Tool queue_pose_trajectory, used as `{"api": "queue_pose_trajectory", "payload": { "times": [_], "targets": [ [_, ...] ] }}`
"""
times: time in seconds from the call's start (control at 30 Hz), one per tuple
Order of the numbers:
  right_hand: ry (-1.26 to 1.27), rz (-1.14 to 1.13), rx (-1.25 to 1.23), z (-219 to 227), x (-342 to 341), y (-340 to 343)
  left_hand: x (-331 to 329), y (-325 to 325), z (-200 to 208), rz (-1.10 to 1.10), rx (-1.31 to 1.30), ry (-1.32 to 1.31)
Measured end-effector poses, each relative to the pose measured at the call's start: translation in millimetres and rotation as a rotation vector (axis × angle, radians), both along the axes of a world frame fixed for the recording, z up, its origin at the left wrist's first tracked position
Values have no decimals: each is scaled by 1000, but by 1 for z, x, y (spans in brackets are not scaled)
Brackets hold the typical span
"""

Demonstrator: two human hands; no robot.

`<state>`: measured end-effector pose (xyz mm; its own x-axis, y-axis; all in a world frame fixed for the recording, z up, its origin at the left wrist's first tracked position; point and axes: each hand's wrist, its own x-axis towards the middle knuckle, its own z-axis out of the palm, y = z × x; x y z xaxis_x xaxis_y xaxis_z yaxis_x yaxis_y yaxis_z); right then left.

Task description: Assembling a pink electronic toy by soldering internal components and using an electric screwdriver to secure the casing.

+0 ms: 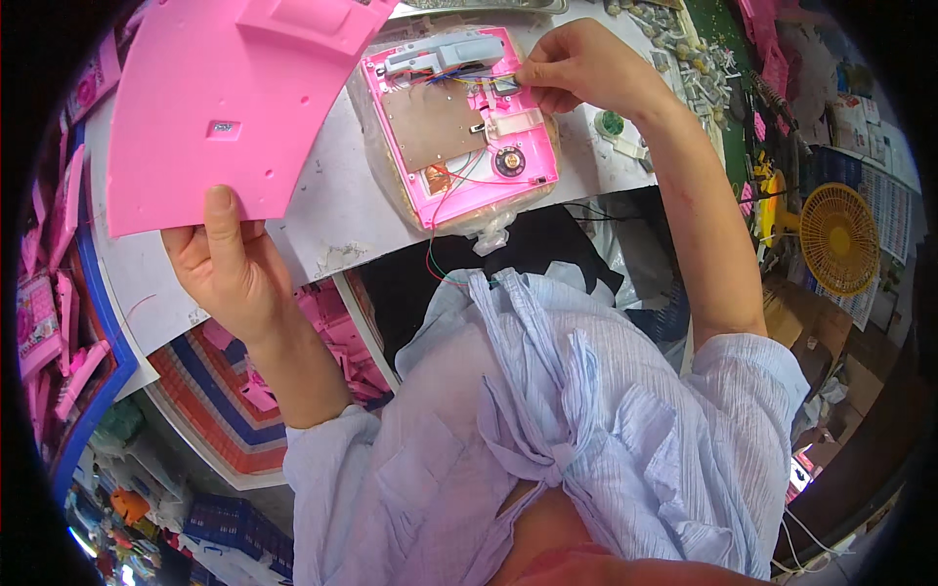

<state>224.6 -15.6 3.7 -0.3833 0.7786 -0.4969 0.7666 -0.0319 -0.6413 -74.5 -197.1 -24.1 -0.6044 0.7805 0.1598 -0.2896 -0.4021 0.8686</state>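
Note:
A curved pink plastic panel (234, 103) is raised at the upper left. My left hand (233, 259) grips its lower edge, thumb on top and fingers underneath. On the table lies an open pink plastic housing (542, 174), resting on a pad wrapped in clear plastic (491, 237). Inside it are a brownish flat board (430, 122), a round black speaker (509, 161), a grey part (445, 54) and thin coloured wires. Over the housing's right edge, my right hand (596, 73) has thumb and forefinger pinched together beside a small dark part (505, 86). Whatever sits between those fingertips is hidden.
Many small loose parts (684, 44) lie at the table's far right, near a green round item (610, 123). A metal tray (479, 7) stands at the far edge. Pink plastic pieces (68, 322) are stacked left; a yellow fan (840, 239) stands right.

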Motion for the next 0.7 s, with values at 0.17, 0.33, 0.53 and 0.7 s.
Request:
{"api": "queue_pose_trajectory", "payload": {
  "times": [0.17,0.33,0.53,0.7],
  "targets": [
    [-43,9,32,-2,-7,-4,-2,-4,-10,2,-39,32],
    [-21,4,53,-5,-6,-5,-4,-5,-9,-79,-8,70],
    [159,7,302,5,-3,-23,0,-3,-7,-123,32,-13],
    [880,-99,-6,17,-39,-82,66,22,5,-277,51,-159]
  ]
}}
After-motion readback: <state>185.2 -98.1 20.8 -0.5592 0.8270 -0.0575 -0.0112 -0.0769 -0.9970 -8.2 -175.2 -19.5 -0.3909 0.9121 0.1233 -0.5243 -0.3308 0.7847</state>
